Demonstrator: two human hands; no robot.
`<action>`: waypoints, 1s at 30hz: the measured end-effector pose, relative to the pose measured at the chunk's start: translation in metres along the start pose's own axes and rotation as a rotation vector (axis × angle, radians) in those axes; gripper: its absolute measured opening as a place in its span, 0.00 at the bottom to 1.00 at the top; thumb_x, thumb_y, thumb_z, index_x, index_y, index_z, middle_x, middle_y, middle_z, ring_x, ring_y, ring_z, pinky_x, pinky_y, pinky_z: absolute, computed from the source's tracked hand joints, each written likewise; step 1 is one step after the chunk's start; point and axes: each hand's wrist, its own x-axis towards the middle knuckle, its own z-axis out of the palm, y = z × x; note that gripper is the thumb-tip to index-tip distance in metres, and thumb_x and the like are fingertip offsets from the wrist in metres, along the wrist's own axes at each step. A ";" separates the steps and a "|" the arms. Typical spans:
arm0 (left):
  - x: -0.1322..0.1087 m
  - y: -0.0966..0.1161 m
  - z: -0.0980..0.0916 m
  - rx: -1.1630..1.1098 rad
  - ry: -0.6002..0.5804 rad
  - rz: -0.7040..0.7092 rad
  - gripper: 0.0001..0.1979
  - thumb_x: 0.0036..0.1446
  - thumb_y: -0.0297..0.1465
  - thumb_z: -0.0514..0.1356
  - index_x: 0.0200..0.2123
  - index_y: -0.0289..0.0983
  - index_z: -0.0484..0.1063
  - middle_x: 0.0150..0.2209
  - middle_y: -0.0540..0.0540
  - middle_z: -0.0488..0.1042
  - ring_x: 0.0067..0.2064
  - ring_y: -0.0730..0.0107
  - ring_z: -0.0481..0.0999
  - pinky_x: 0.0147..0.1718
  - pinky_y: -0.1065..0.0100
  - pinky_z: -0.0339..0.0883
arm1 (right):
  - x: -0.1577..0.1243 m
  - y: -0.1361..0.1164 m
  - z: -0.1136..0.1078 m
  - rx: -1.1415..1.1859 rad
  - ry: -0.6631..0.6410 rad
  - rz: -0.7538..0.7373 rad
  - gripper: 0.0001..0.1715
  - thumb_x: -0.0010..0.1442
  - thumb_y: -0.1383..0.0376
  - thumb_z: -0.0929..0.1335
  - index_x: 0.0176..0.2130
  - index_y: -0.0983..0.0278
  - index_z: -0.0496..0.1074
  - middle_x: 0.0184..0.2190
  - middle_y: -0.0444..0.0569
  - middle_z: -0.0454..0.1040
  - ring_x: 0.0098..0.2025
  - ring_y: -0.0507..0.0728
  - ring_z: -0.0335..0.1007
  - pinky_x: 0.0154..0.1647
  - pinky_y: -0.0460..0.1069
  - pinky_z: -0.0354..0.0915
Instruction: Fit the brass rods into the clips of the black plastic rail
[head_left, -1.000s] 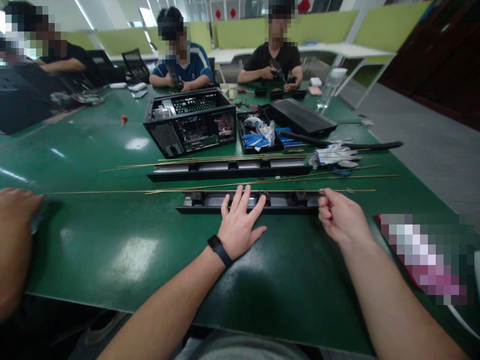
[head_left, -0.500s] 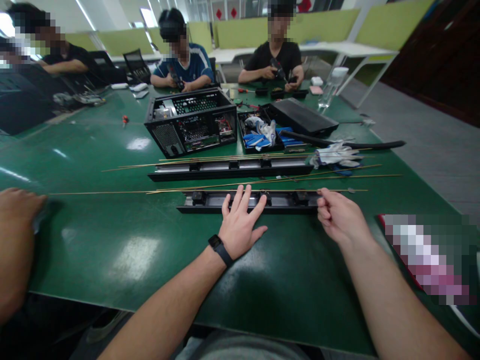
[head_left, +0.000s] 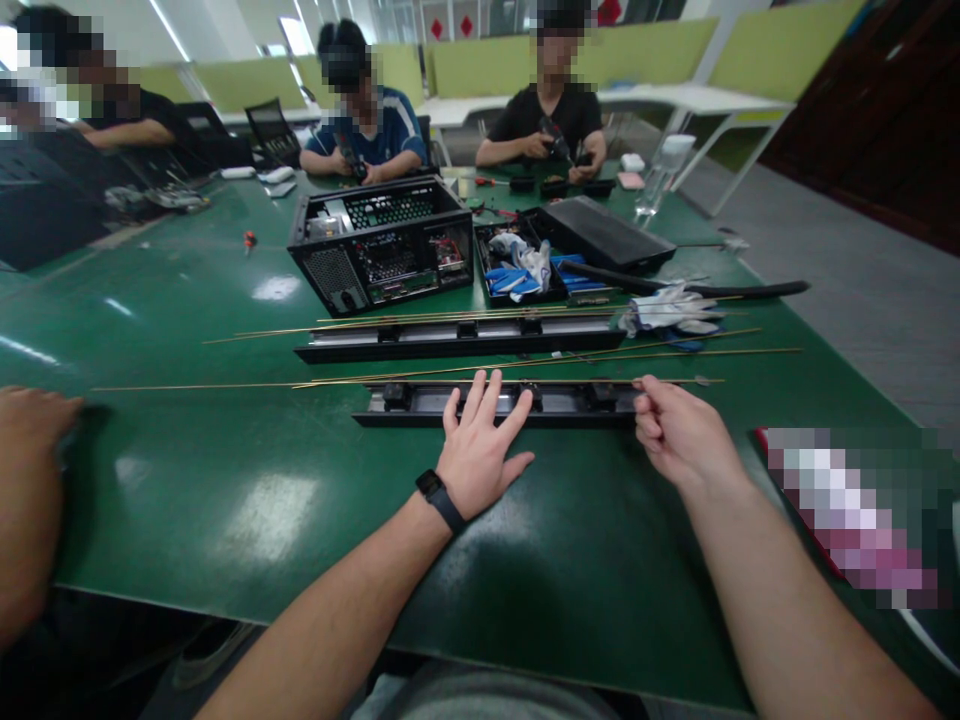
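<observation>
My left hand (head_left: 480, 445) lies flat with fingers spread on a long black rail (head_left: 420, 404) on the green table, a black watch on its wrist. My right hand (head_left: 679, 430) is closed in a pinch at the rail's right end, its fingers on a thin brass rod (head_left: 225, 386) that runs left across the table just behind the rail. A second black rail (head_left: 457, 340) lies farther back with several more brass rods beside it.
An open black computer case (head_left: 382, 240) and a black tray with blue-white gloves (head_left: 517, 265) stand behind the rails. White gloves (head_left: 667, 310) lie at the right. Another person's hand (head_left: 30, 420) rests at the left edge; three people sit across the green table (head_left: 225, 500).
The thin rod in my right hand has slid a little to the left; its right tip now ends nearer my fingers. The hand at the left edge has drawn back slightly.
</observation>
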 end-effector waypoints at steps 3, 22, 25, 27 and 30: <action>0.000 0.000 0.000 -0.004 0.003 0.004 0.45 0.73 0.40 0.79 0.87 0.50 0.69 0.91 0.27 0.54 0.92 0.25 0.52 0.83 0.21 0.56 | 0.002 0.001 -0.002 -0.014 -0.032 0.001 0.14 0.76 0.63 0.80 0.40 0.61 0.77 0.24 0.37 0.72 0.15 0.46 0.56 0.09 0.40 0.49; -0.001 0.000 -0.001 -0.014 0.006 0.011 0.45 0.73 0.40 0.79 0.87 0.49 0.69 0.91 0.26 0.54 0.92 0.25 0.53 0.83 0.20 0.55 | -0.002 -0.001 0.001 0.006 0.013 -0.003 0.11 0.80 0.64 0.76 0.41 0.61 0.77 0.24 0.38 0.73 0.15 0.46 0.57 0.10 0.40 0.50; -0.001 0.000 0.000 -0.008 0.014 0.012 0.45 0.73 0.40 0.79 0.87 0.49 0.69 0.91 0.26 0.54 0.92 0.26 0.53 0.83 0.21 0.55 | 0.002 0.002 -0.003 -0.001 -0.024 -0.020 0.13 0.77 0.63 0.79 0.40 0.60 0.76 0.24 0.38 0.72 0.15 0.46 0.58 0.11 0.39 0.52; -0.002 -0.001 0.000 -0.003 0.019 0.013 0.44 0.73 0.40 0.78 0.86 0.49 0.69 0.91 0.26 0.54 0.92 0.26 0.53 0.83 0.21 0.55 | 0.003 0.003 -0.004 -0.007 -0.053 -0.024 0.13 0.75 0.64 0.80 0.40 0.61 0.77 0.24 0.38 0.72 0.15 0.45 0.58 0.12 0.38 0.52; -0.002 -0.001 0.001 -0.001 0.022 0.015 0.44 0.73 0.40 0.78 0.87 0.49 0.69 0.91 0.27 0.54 0.92 0.25 0.53 0.83 0.20 0.54 | 0.005 0.004 -0.006 -0.017 -0.087 -0.017 0.15 0.73 0.61 0.83 0.41 0.60 0.77 0.24 0.38 0.72 0.15 0.46 0.58 0.12 0.38 0.51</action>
